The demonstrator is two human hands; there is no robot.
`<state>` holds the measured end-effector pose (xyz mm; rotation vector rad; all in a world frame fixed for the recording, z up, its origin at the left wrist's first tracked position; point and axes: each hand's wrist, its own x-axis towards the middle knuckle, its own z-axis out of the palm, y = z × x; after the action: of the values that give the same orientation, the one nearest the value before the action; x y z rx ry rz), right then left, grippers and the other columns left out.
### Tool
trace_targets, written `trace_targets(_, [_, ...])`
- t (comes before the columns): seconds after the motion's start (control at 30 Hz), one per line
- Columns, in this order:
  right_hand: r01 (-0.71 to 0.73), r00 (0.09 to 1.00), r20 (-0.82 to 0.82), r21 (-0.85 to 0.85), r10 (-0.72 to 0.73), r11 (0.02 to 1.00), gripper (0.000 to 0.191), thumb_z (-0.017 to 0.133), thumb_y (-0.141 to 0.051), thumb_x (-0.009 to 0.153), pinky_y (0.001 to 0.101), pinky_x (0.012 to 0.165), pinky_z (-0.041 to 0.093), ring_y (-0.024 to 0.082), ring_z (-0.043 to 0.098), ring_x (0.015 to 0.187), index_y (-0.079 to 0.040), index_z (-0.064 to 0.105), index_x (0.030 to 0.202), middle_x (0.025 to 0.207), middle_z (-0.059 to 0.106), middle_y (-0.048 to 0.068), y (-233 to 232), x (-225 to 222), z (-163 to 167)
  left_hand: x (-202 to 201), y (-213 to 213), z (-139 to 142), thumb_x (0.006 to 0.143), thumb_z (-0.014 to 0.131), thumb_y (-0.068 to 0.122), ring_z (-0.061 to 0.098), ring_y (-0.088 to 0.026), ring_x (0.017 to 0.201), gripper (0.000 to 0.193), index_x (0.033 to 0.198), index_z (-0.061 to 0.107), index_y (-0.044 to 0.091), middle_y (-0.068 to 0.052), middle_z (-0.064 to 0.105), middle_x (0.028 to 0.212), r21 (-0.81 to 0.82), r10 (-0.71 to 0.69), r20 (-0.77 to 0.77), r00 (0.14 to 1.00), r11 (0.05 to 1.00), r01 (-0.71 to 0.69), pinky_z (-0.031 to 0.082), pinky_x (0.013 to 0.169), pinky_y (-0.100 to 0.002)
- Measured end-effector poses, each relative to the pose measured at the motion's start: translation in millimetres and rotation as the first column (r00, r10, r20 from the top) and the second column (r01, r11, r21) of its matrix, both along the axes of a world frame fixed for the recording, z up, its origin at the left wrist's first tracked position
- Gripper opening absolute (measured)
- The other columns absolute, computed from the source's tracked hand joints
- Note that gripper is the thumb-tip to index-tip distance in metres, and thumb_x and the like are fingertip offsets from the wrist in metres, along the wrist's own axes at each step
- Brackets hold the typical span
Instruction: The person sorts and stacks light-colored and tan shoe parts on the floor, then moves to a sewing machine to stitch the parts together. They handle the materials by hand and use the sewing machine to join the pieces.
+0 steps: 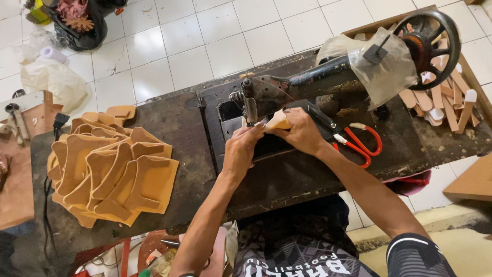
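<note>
Over on the left of the dark worktable (189,154) there's a fanned stack of tan leather cutouts (110,166), well apart from both hands, so nothing is being fed from it right now. Moving in, the person's left hand (240,151) sits palm-down on the table edge with its fingers (251,132) stretched forward and pressed onto the near edge of a small tan leather piece (278,121), right by the needle area of the old black sewing machine (307,82). Next, the right hand (302,133) is curled over the other side of that same piece, pinching it down; neither hand is loose, both are gripping or pressing the leather.

So the piece lies between the two sets of fingertips, touching both, just under the machine head. Whether the needle is down in it can't be made out.

To do this bit well, probably best to keep the leather flat and taut between the hands, guide it evenly and keep fingertips off to the sides of the needle path. Red-handled scissors (361,146) lie just right of the right wrist, and pale wooden strips (443,102) are piled at the far right.
</note>
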<state>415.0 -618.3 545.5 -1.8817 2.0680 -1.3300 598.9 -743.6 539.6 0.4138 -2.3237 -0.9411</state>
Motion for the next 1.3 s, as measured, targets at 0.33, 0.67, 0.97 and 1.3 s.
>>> trace_targets(0.33, [0.004, 1.000, -0.030, -0.064, -0.006, 0.998, 0.021, 0.082, -0.025, 0.083, 0.0442, 0.087, 0.050, 0.034, 0.067, 0.091, -0.008, 0.073, 0.093, 0.091, 0.071, 0.010, 5.2, -3.9, -18.9, -17.8, 25.8, 18.2, 0.100, 0.067, 0.008, 0.067, -0.035, 0.105, 0.031, 0.130, 0.066, 0.001, -0.016, 0.071, 0.114, -0.161, -0.001, -0.089, 0.996, 0.987, -0.014, 0.054, 0.092, -0.043])
trace_targets(0.67, [0.056, 0.993, -0.099, -0.061, -0.062, 0.997, 0.030, 0.082, -0.026, 0.084, 0.0483, 0.092, 0.051, 0.042, 0.064, 0.099, 0.000, 0.068, 0.092, 0.092, 0.067, 0.019, 7.6, -5.5, -31.5, -23.6, 27.6, 2.9, 0.099, 0.068, 0.008, 0.070, -0.033, 0.101, 0.018, 0.115, 0.068, -0.001, -0.015, 0.071, 0.105, -0.259, 0.024, -0.147, 0.989, 0.964, -0.062, 0.057, 0.089, -0.042])
trace_targets(0.97, [-0.076, 0.992, 0.101, 0.027, 0.073, 0.997, 0.027, 0.076, -0.021, 0.085, 0.0430, 0.089, 0.056, 0.032, 0.070, 0.102, -0.001, 0.073, 0.102, 0.106, 0.073, 0.015, 9.6, -2.8, 5.9, -7.0, 41.8, 1.3, 0.095, 0.073, 0.004, 0.072, -0.026, 0.088, 0.019, 0.113, 0.072, 0.001, -0.014, 0.071, 0.101, -0.294, 0.062, -0.076, 0.995, 0.952, -0.082, 0.060, 0.073, -0.031])
trace_targets(1.3, [0.038, 0.993, -0.104, 0.695, 0.048, 0.718, 0.020, 0.062, -0.024, 0.110, 0.0420, 0.083, 0.056, 0.031, 0.072, 0.095, -0.011, 0.077, 0.115, 0.101, 0.075, 0.016, -29.6, -61.7, -26.1, -3.0, 50.8, 6.5, 0.093, 0.068, 0.003, 0.071, -0.028, 0.101, 0.027, 0.119, 0.067, -0.003, -0.015, 0.070, 0.108, -0.423, 0.053, -0.026, 0.998, 0.904, -0.059, 0.059, 0.082, -0.036])
